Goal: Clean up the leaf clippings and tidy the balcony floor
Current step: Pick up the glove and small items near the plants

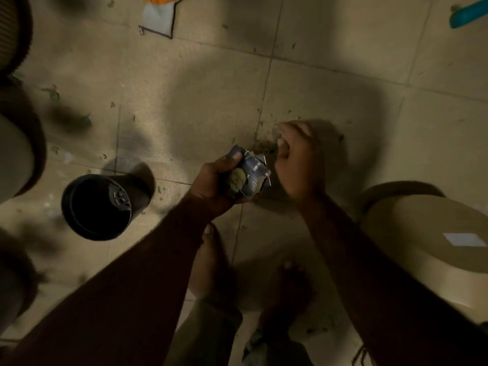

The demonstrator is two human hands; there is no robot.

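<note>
My left hand [219, 180] grips a small dark blue carton [254, 173] with leaf clippings stuffed in its open side. Just right of it, my right hand [295, 157] reaches down to the tiled floor [184, 101], fingers curled over a small heap of leaf bits [264, 146]. What the fingers hold is hidden. More clippings [87, 120] lie scattered over the tiles, mostly at the left and around the heap.
An empty black plastic pot [97, 207] lies on its side at the left. A beige tub [427, 244] stands at the right, a beige planter [13, 159] at the left edge. A grey-and-orange bag [158, 17] and a teal handle [467, 14] lie farther off. My bare feet [211, 260] stand below.
</note>
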